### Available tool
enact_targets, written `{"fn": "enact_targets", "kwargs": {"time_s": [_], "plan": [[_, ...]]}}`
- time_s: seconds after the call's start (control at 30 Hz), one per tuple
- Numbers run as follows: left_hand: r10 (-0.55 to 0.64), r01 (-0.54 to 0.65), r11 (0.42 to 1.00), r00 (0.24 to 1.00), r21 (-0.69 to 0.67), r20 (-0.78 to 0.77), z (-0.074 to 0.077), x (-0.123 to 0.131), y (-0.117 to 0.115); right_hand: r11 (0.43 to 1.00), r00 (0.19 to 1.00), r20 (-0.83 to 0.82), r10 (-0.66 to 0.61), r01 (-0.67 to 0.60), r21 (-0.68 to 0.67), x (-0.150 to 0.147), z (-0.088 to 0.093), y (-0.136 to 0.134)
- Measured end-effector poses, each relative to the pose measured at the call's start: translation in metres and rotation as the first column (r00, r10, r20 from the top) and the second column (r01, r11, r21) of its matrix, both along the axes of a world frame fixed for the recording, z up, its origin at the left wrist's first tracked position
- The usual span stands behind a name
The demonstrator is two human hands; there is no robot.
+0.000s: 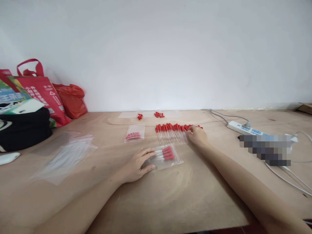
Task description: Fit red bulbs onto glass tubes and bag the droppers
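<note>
A clear zip bag [175, 161] with several red-bulbed droppers [168, 152] in it lies flat on the table. My left hand [136, 165] rests over the bag's left side, fingers outstretched and thumb apart. Behind the bag, more droppers [170, 131] form a side-by-side row, red bulbs away from me and clear tubes toward me. At the row's right part, my right hand [198, 136] has its fingers closed at a dropper; the hand covers some of its neighbours. A smaller zip bag [135, 131] holding several red pieces lies left of the row.
Empty zip bags [68, 156] lie stacked on the left. Small red pieces [159, 114] sit near the wall. Red bags [46, 94] and a black bag [26, 130] stand at far left, near a white phone [9, 158]. A power strip [246, 129] with cables lies right.
</note>
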State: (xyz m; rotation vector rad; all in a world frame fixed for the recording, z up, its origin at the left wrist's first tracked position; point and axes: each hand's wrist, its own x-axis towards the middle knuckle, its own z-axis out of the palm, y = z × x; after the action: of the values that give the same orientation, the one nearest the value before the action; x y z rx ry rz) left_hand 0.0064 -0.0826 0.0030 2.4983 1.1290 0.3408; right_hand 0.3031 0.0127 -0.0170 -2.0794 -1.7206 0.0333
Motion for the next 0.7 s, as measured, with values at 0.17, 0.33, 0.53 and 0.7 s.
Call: {"fn": "enact_targets", "kwargs": {"time_s": [0.17, 0.33, 0.53, 0.7], "plan": [[0.004, -0.004, 1.000, 1.000, -0.010, -0.011, 0.001, 0.000, -0.001, 0.995, 0.998, 0.044, -0.048, 0.051, -0.087, -0.014, 0.002, 0.006], [0.003, -0.003, 1.000, 1.000, -0.006, 0.013, -0.001, -0.001, -0.001, 0.999, 1.000, 0.022, -0.012, 0.013, -0.048, -0.023, 0.006, 0.006], [-0.003, 0.003, 1.000, 1.000, -0.001, 0.023, -0.002, -0.001, 0.000, 0.985, 0.943, -0.313, 0.115, -0.068, 0.158, -0.011, 0.019, -0.014], [-0.003, 0.003, 1.000, 1.000, 0.005, 0.006, 0.000, 0.000, -0.001, 0.942, 0.514, -0.792, 0.328, -0.112, 0.318, -0.014, 0.008, -0.055]]}}
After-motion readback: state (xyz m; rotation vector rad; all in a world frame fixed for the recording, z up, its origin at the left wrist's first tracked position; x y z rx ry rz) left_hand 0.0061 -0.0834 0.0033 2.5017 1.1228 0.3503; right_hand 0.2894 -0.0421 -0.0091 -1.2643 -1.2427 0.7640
